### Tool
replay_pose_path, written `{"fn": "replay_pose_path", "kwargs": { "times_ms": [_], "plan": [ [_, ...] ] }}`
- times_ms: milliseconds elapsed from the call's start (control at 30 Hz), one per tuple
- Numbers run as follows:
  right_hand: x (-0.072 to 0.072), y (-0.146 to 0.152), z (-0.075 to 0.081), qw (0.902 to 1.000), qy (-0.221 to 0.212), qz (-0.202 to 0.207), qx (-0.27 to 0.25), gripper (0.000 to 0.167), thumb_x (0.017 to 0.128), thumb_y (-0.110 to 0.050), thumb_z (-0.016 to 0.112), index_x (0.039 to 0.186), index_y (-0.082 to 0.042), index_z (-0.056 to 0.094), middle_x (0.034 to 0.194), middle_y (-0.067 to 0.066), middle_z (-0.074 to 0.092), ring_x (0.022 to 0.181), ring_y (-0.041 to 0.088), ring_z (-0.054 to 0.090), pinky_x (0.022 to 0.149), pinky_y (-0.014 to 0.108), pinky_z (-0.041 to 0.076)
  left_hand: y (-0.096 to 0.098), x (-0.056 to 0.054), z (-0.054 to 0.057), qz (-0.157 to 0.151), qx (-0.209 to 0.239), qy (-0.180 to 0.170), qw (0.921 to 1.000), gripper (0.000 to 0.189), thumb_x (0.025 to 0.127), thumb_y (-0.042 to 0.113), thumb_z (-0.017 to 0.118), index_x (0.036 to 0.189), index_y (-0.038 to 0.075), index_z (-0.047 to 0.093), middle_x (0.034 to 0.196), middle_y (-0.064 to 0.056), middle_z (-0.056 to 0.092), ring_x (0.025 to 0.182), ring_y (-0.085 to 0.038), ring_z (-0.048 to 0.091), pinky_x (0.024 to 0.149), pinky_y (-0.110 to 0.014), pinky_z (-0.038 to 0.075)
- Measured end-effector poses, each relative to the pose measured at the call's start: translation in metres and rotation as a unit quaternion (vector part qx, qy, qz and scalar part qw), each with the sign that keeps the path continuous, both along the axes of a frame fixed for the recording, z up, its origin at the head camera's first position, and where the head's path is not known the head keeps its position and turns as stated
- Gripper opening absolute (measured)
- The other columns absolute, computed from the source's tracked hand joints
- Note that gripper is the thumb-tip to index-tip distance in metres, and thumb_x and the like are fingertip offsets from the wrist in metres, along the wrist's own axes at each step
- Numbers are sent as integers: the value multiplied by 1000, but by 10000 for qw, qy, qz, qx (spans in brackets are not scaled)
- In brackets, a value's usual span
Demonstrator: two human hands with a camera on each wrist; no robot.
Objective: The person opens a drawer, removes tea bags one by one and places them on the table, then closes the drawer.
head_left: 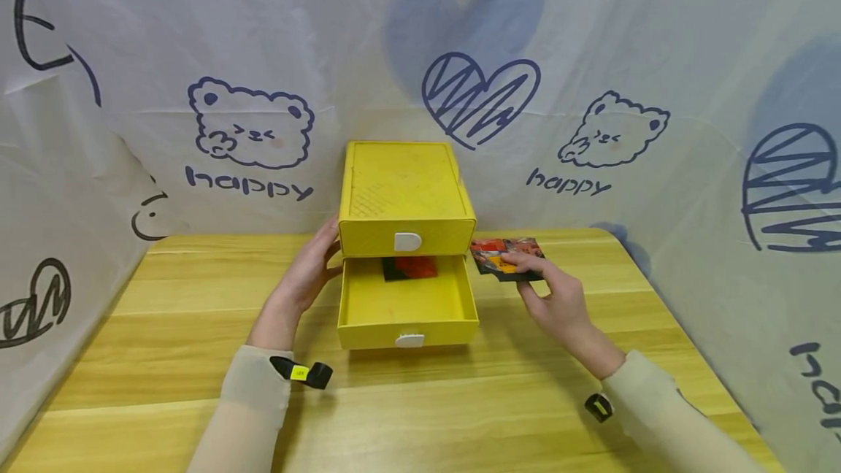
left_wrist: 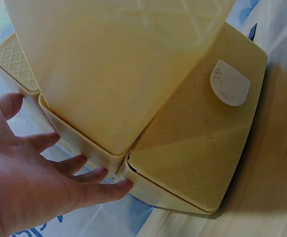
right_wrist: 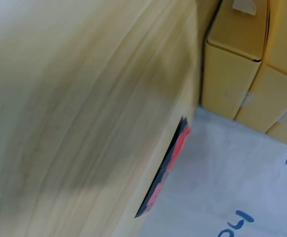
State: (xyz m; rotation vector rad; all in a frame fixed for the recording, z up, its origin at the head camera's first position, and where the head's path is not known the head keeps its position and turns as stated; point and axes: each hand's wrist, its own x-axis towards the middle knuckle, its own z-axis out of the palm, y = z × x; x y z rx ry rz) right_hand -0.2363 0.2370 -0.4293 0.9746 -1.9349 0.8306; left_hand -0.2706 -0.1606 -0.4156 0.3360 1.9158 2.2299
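A yellow drawer unit [head_left: 407, 181] stands near the table's back edge with its middle drawer [head_left: 374, 305] pulled out. Inside that drawer, toward the back, lies a dark card with a red picture [head_left: 417, 267]. My left hand [left_wrist: 44, 168] touches the unit's left side, its fingers spread and fairly straight. To the right of the unit, my right hand [head_left: 555, 294] pinches a colourful picture card [head_left: 496, 263] between thumb and fingers. Another red and dark card [right_wrist: 165, 168] lies on the table just beyond it. Most of the right hand is out of the right wrist view.
The wood-grain table [head_left: 434, 414] extends in front of the unit and to both sides. A white cloth [head_left: 368, 42] with blue bears and hearts hangs close behind. White handles [head_left: 407, 241] stick out from the drawer fronts.
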Motion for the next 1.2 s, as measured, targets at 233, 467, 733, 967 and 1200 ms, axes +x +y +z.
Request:
{"fn": "replay_pose_path", "kwargs": {
  "times_ms": [233, 467, 733, 967, 1200],
  "plan": [
    [-5, 10, -7, 9992, 3, -313, 253, 36, 84, 10, 67, 119, 1, 72, 117, 8, 77, 98, 31, 76, 93, 13, 51, 0, -1, 0, -16, 3, 3, 10000, 62, 113, 49, 31, 168, 24, 20, 174, 0, 12, 158, -34, 15, 120, -69, 17],
    [-10, 20, -14, 9958, -74, -536, 745, 42, 79, 15, 75, 119, -1, 75, 114, 14, 77, 102, 34, 74, 106, 15, 44, 0, -1, 0, -20, 22, 24, 10000, 61, 114, 47, 29, 168, 23, 18, 174, 0, 11, 158, -34, 14, 120, -70, 16],
    [-14, 28, -22, 9901, -217, -605, 1247, 49, 77, 18, 77, 122, -3, 75, 118, 14, 76, 103, 34, 74, 86, 46, 59, 0, 0, 0, -19, -9, 28, 10000, 62, 114, 46, 28, 169, 21, 16, 175, -3, 9, 158, -36, 12, 120, -71, 13],
    [-16, 33, -28, 9815, -532, -746, 1684, 49, 81, 15, 77, 126, -3, 73, 119, 16, 75, 104, 36, 73, 83, 51, 60, -1, 0, -1, -18, 49, -17, 10000, 61, 114, 44, 27, 169, 19, 15, 175, -3, 8, 158, -35, 12, 120, -70, 13],
    [-19, 39, -32, 9728, -721, -768, 2062, 47, 84, 13, 74, 129, -1, 72, 123, 17, 74, 107, 37, 72, 86, 52, 60, -1, 0, -1, 0, 67, -29, 10000, 62, 114, 44, 28, 169, 19, 15, 175, -4, 9, 158, -35, 12, 120, -70, 14]
  ]
}}
